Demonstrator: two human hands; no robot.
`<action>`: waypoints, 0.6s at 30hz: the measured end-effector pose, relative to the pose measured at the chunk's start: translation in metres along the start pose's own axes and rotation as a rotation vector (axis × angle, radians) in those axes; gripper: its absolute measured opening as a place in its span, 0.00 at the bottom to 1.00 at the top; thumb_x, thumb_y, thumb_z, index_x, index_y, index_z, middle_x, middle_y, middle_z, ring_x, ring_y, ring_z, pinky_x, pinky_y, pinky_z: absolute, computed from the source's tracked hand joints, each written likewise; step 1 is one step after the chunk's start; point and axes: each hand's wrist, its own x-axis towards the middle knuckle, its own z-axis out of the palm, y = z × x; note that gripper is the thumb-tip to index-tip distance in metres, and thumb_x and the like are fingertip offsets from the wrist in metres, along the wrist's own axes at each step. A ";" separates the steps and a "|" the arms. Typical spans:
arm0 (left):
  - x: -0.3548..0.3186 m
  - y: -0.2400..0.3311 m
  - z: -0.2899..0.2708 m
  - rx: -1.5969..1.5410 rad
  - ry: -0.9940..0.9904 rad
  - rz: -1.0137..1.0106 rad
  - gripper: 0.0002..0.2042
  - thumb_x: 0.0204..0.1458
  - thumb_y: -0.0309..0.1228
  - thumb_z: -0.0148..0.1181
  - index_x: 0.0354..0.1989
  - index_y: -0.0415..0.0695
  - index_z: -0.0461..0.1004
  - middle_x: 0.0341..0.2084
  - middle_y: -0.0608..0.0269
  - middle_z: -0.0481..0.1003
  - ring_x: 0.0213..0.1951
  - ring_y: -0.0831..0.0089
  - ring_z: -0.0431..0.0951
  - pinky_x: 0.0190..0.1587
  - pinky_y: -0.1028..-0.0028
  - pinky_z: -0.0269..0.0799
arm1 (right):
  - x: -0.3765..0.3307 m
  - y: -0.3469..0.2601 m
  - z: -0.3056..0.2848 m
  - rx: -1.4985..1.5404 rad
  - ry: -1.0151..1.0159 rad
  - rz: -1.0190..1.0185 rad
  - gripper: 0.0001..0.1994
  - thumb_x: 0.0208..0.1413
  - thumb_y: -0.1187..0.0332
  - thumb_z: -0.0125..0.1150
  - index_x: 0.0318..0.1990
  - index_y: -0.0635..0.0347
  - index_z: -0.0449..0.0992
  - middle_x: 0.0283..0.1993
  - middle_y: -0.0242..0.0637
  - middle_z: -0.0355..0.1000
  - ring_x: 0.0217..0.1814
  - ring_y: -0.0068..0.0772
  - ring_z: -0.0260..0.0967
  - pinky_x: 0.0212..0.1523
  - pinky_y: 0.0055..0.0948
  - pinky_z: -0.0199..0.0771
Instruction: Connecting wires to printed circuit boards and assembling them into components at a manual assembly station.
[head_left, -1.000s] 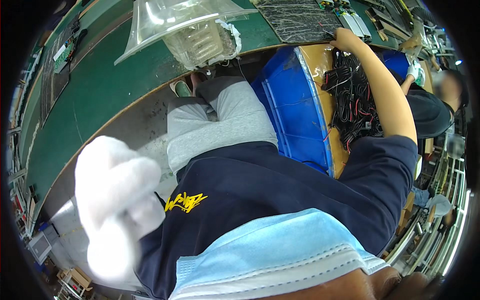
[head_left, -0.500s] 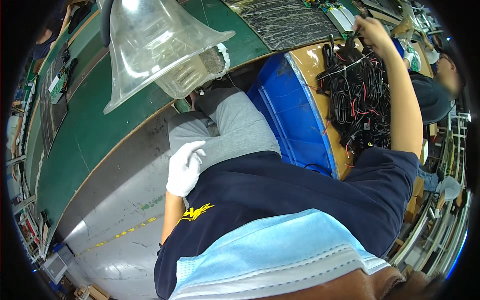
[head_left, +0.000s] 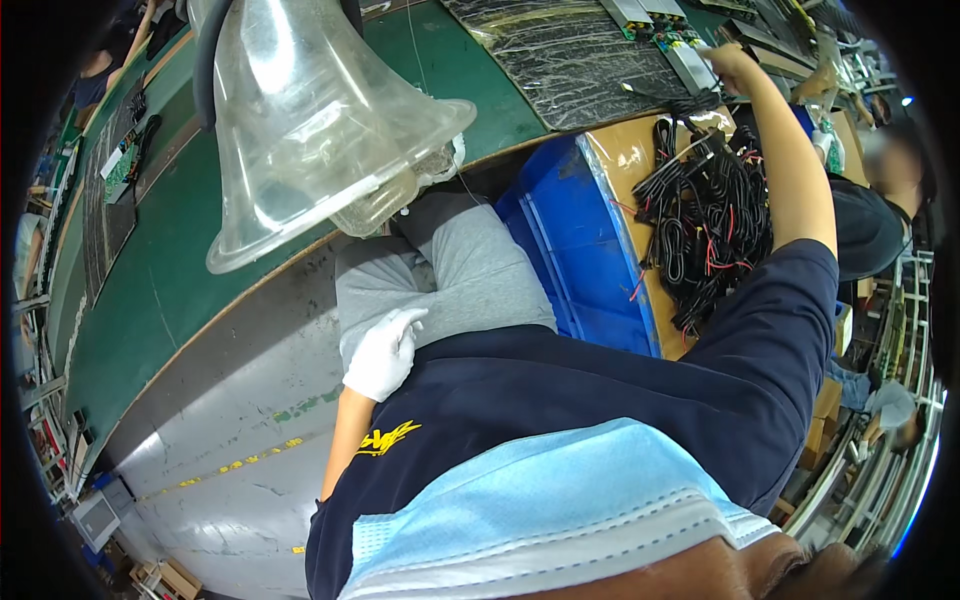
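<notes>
My left hand [head_left: 382, 356], in a white glove, rests at my waist against the grey trousers, its fingers loosely stretched and holding nothing. My bare right hand [head_left: 732, 70] reaches far out to the right, over the bench edge. Its fingers are curled around a black cable [head_left: 692, 103], though the grip itself is partly hidden. That bundled cable lies across the edge of a cardboard-covered blue bin. A pile of black cables [head_left: 705, 215] with red wire ends lies on the cardboard [head_left: 622, 150]. Right beside the fingers is a silver-cased circuit board [head_left: 688, 68].
A large clear plastic funnel-like hood [head_left: 310, 140] hangs over the green bench [head_left: 190, 270]. The blue bin [head_left: 560, 220] stands right of my legs. Dark matting [head_left: 560, 60] covers part of the bench. Another person [head_left: 868, 225] sits at the far right.
My right hand has moved slightly toward the bench, and the bundled cable now reaches the bench edge. My left hand has shifted a little right and down. The view has tilted slightly.
</notes>
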 end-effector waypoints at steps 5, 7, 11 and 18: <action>0.000 -0.013 0.011 -0.002 0.033 -0.004 0.14 0.53 0.18 0.50 0.46 0.44 0.75 0.31 0.60 0.76 0.30 0.65 0.77 0.36 0.69 0.73 | -0.036 -0.012 0.018 -0.337 -0.050 -0.089 0.41 0.45 0.40 0.70 0.43 0.81 0.74 0.32 0.45 0.74 0.19 0.28 0.65 0.14 0.26 0.57; 0.005 -0.011 0.011 0.007 0.029 -0.002 0.14 0.53 0.18 0.51 0.47 0.44 0.75 0.32 0.59 0.76 0.30 0.65 0.77 0.36 0.69 0.73 | -0.036 -0.012 0.022 -0.459 -0.056 -0.128 0.44 0.42 0.39 0.71 0.44 0.85 0.73 0.31 0.50 0.74 0.21 0.31 0.68 0.16 0.28 0.60; 0.014 -0.002 0.010 0.040 -0.004 0.014 0.14 0.54 0.19 0.51 0.47 0.44 0.74 0.32 0.58 0.76 0.31 0.63 0.77 0.37 0.68 0.73 | -0.020 0.011 0.019 -0.306 0.036 -0.186 0.45 0.40 0.38 0.72 0.43 0.84 0.74 0.32 0.49 0.74 0.25 0.34 0.72 0.20 0.30 0.65; 0.021 -0.003 0.016 -0.014 -0.074 0.044 0.14 0.54 0.20 0.51 0.48 0.43 0.74 0.34 0.55 0.76 0.34 0.61 0.78 0.39 0.67 0.73 | -0.098 -0.011 -0.032 -0.146 0.093 -0.212 0.35 0.40 0.42 0.74 0.43 0.70 0.79 0.31 0.34 0.72 0.26 0.20 0.64 0.23 0.26 0.60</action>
